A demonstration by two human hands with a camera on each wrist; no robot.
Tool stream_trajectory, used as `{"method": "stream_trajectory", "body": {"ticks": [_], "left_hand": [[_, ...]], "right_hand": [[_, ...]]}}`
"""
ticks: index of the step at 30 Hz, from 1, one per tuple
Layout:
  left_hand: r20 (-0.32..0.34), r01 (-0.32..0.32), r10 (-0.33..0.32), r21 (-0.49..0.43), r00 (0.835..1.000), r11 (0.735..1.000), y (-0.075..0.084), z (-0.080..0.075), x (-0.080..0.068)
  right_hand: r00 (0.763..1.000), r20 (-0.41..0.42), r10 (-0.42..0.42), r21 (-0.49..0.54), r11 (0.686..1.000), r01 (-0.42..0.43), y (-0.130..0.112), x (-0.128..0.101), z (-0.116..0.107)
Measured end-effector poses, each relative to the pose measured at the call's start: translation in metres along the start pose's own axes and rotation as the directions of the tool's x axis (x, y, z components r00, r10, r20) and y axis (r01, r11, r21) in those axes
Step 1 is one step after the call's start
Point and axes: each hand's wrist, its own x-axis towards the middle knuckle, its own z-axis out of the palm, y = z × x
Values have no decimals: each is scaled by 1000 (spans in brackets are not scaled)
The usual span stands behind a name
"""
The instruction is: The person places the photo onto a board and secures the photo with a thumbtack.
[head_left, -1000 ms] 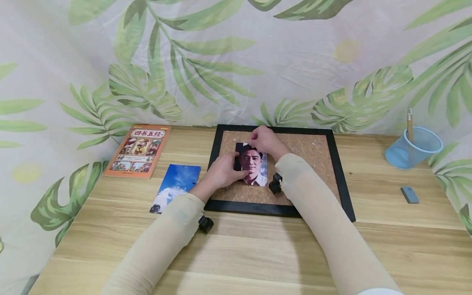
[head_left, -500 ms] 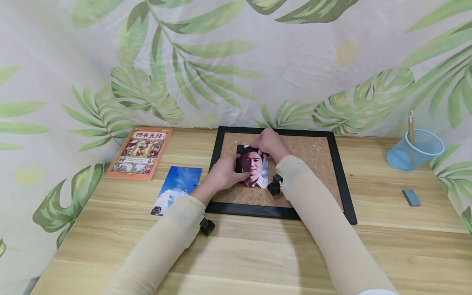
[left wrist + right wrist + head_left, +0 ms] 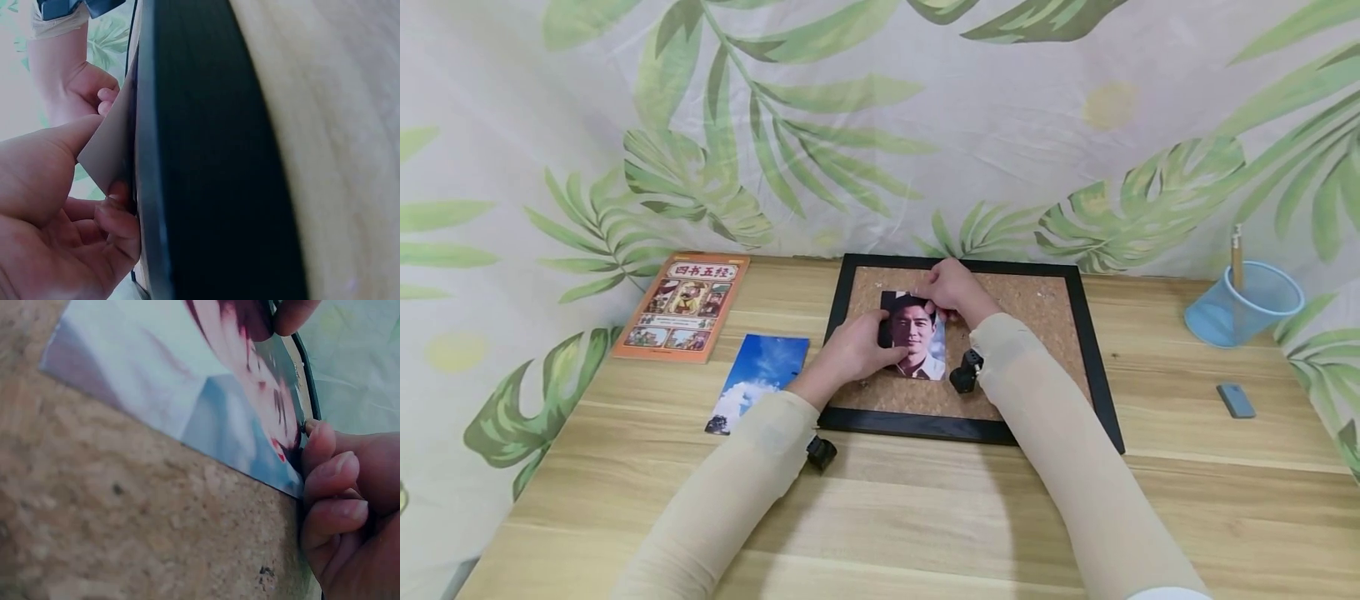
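Note:
A portrait photo [image 3: 916, 337] lies on a cork board [image 3: 1037, 317] with a black frame [image 3: 1093, 350]. My left hand [image 3: 883, 342] pinches the photo's left edge, thumb on top and fingers under its grey back [image 3: 106, 156], lifting that edge a little off the cork. My right hand [image 3: 942, 304] sits at the photo's top right corner with its fingers [image 3: 328, 478] curled. It seems to pinch a small red pushpin [image 3: 952, 315] against the corner [image 3: 294, 484]. The pin is mostly hidden.
An orange book [image 3: 683, 307] and a sky postcard [image 3: 758, 382] lie left of the board on the wooden table [image 3: 887, 517]. At the far right stand a blue mesh cup [image 3: 1242, 300] with a pencil and a grey eraser [image 3: 1234, 400]. Leaf-print cloth hangs behind.
My right hand has slid a little to the right along the photo's top edge to its right corner. The left hand keeps its hold on the left edge.

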Motion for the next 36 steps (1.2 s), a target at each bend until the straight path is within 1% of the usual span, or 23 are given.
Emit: {"method": "stream_trajectory", "body": {"ticks": [5, 11, 17, 21, 24, 30, 33, 36], "left_hand": [[6, 2, -2, 28, 1000, 1000, 1, 0, 0], [-13, 20, -19, 53, 1000, 998, 4, 0, -3], [-25, 16, -14, 116, 1000, 993, 5, 2, -3], [-36, 19, -13, 164, 999, 986, 4, 4, -4], [-39, 20, -13, 183, 999, 983, 5, 3, -5], [-35, 14, -8, 164, 999, 986, 3, 1, -5], [-47, 4, 3, 155, 999, 988, 1, 0, -6], [-69, -13, 23, 136, 997, 991, -3, -2, -8]], "right_hand": [[1000, -15, 12, 12, 1000, -12, -1, 2, 3], [999, -34, 14, 17, 1000, -13, -4, 0, 4], [1000, -14, 10, -15, 1000, -10, -4, -1, 2], [1000, 3, 12, -13, 1000, -12, -4, -2, 1], [1000, 11, 16, 1, 1000, -16, -4, -3, 1], [1000, 6, -12, -13, 1000, 12, -3, -6, 0], [999, 0, -38, -3, 999, 38, -2, -9, -1], [997, -11, -75, 10, 997, 75, 0, -16, -2]]}}
